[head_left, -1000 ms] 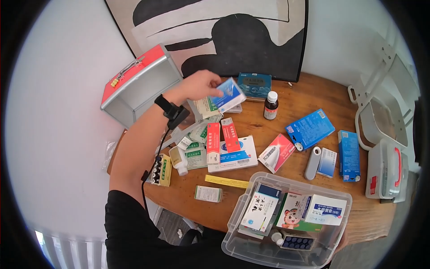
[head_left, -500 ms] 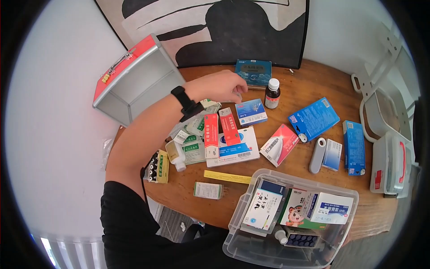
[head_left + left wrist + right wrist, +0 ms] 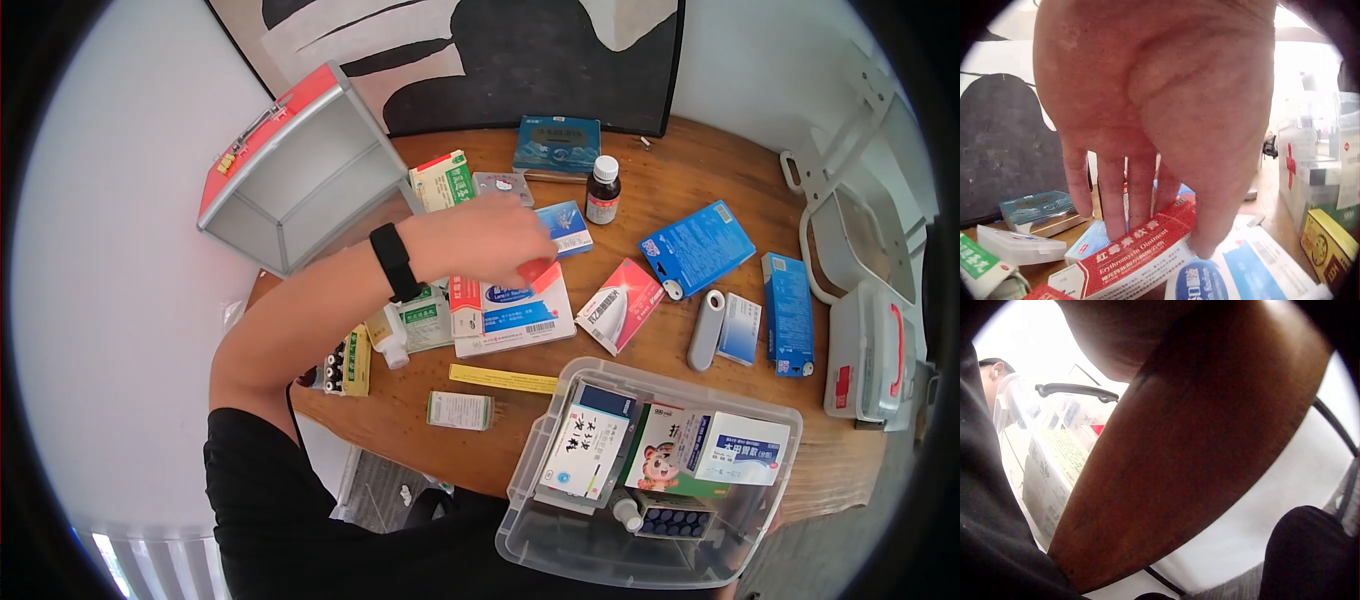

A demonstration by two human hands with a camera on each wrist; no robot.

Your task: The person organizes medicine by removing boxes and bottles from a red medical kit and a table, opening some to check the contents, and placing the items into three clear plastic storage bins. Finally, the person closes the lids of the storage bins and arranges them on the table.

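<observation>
My left hand (image 3: 485,240) is over the middle of the table. In the left wrist view this hand (image 3: 1154,94) pinches a red and white ointment box (image 3: 1141,253) between thumb and fingers, just above a large white and blue box (image 3: 1260,269). The head view shows only the end of the red box (image 3: 535,268) below the fingers. Another red box (image 3: 465,305) lies on the left part of the large white box (image 3: 515,340). Of my right hand (image 3: 1125,334) only blurred skin shows at the top of the right wrist view; its fingers are hidden.
A clear bin (image 3: 510,555) with medicine boxes stands at the front edge. An open red and silver case (image 3: 355,175) leans at the back left. A brown bottle (image 3: 603,195), blue boxes (image 3: 705,250) and a lidded plastic kit (image 3: 862,365) are at the right.
The blue and white box was carried right and let go beside the bottle. My left hand then moved down to the red boxes and took hold of one. The head view has shifted slightly.
</observation>
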